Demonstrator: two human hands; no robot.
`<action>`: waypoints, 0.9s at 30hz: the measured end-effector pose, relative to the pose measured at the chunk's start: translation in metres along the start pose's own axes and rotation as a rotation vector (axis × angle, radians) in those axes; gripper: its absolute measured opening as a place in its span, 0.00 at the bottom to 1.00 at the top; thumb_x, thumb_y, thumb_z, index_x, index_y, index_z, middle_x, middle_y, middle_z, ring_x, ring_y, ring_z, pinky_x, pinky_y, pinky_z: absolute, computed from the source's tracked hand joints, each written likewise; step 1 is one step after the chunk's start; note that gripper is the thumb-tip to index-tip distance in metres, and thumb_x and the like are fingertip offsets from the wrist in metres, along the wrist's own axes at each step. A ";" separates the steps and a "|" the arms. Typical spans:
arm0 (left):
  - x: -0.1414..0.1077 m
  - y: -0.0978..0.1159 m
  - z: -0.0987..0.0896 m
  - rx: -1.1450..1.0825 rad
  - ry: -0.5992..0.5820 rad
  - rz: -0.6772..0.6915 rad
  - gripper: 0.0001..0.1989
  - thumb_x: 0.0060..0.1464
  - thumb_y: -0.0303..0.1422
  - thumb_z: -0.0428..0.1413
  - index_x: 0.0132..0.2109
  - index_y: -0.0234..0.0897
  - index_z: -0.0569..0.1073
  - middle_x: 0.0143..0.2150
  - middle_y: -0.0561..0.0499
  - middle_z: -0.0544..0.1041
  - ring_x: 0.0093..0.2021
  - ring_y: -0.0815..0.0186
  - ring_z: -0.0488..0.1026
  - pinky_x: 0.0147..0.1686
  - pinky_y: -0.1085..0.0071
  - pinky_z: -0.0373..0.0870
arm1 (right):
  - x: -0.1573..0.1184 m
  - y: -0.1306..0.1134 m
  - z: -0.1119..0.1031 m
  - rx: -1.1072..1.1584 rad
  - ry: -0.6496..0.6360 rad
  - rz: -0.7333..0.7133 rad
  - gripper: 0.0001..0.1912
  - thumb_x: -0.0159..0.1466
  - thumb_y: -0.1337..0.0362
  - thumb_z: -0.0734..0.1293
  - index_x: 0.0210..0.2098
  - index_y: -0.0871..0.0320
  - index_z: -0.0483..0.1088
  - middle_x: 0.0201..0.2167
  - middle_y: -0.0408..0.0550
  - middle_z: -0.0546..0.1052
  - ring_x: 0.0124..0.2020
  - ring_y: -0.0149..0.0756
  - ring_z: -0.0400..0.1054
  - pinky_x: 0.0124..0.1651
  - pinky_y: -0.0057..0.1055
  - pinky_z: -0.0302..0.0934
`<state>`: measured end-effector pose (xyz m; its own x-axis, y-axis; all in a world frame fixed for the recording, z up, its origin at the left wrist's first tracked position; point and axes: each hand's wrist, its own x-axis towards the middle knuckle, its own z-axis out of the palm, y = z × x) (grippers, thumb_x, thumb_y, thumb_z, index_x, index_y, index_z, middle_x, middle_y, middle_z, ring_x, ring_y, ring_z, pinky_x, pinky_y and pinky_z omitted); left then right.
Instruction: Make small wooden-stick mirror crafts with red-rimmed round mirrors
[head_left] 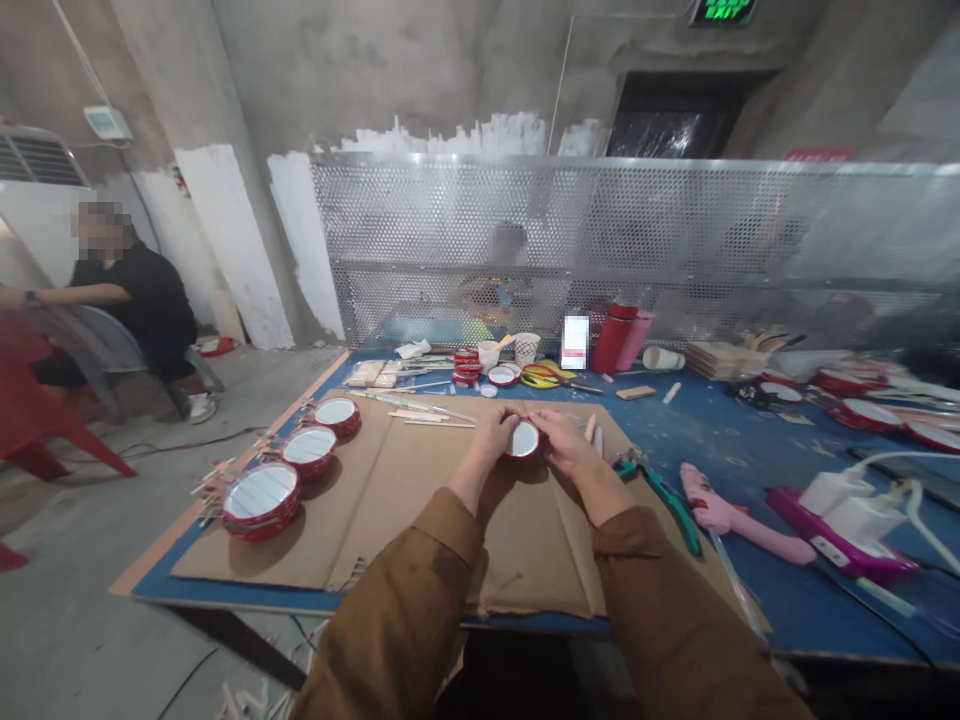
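A small round drum with a white face and red rim [523, 439] is held between my two hands above the cardboard sheet [420, 500]. My left hand [491, 440] is closed on its left edge, and my right hand [562, 440] grips its right edge. On the left part of the cardboard stand three similar red drums in a row: a large one [261, 495], a medium one [308, 450] and a smaller one [337, 414], with thin sticks at their left sides. Loose wooden sticks [431, 415] lie beyond my left hand.
Right of the cardboard are green-handled pliers [671, 505], a pink glue gun [739, 515] and a purple power strip [840, 535]. Cups, a phone [575, 342] and a red bottle [613, 340] stand at the back before a perforated metal screen [450, 220]. A person sits far left.
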<state>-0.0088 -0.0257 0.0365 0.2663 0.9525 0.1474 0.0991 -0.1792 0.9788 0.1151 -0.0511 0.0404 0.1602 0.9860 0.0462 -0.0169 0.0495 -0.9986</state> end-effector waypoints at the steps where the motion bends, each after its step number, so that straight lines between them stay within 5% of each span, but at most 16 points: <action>1: 0.000 0.002 -0.001 0.025 0.019 -0.003 0.04 0.53 0.25 0.52 0.31 0.35 0.71 0.30 0.52 0.74 0.32 0.68 0.69 0.37 0.72 0.66 | 0.000 0.001 -0.001 -0.003 -0.009 0.001 0.18 0.48 0.50 0.73 0.24 0.56 0.64 0.19 0.42 0.69 0.23 0.33 0.65 0.26 0.28 0.59; 7: -0.001 0.010 -0.003 0.159 0.071 0.029 0.06 0.53 0.25 0.52 0.30 0.36 0.72 0.30 0.51 0.74 0.34 0.66 0.69 0.39 0.70 0.66 | -0.004 0.003 -0.006 0.031 -0.040 -0.007 0.21 0.45 0.50 0.74 0.22 0.57 0.63 0.19 0.39 0.69 0.22 0.29 0.64 0.24 0.24 0.57; 15: -0.002 0.011 -0.011 0.220 0.126 -0.021 0.08 0.52 0.25 0.53 0.26 0.37 0.70 0.25 0.52 0.72 0.30 0.66 0.67 0.36 0.71 0.65 | -0.018 -0.006 -0.012 -0.036 -0.232 0.216 0.14 0.50 0.58 0.73 0.25 0.57 0.66 0.21 0.44 0.72 0.21 0.32 0.68 0.25 0.29 0.65; 22: 0.000 0.011 -0.016 0.252 0.172 0.061 0.07 0.50 0.24 0.54 0.26 0.37 0.71 0.26 0.52 0.72 0.30 0.66 0.66 0.37 0.70 0.64 | -0.015 -0.008 -0.007 -0.078 -0.190 0.025 0.16 0.50 0.53 0.73 0.25 0.58 0.66 0.18 0.38 0.68 0.19 0.26 0.60 0.23 0.23 0.54; 27: -0.004 0.007 -0.011 0.234 0.165 0.035 0.08 0.52 0.25 0.51 0.26 0.37 0.70 0.26 0.52 0.73 0.29 0.67 0.66 0.34 0.71 0.63 | -0.020 -0.013 -0.012 -0.334 -0.211 -0.026 0.10 0.53 0.58 0.69 0.23 0.58 0.70 0.16 0.41 0.70 0.20 0.28 0.62 0.26 0.24 0.53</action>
<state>-0.0197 -0.0284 0.0441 0.1153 0.9686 0.2203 0.3166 -0.2460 0.9161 0.1236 -0.0731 0.0525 -0.0501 0.9979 0.0412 0.3118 0.0548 -0.9486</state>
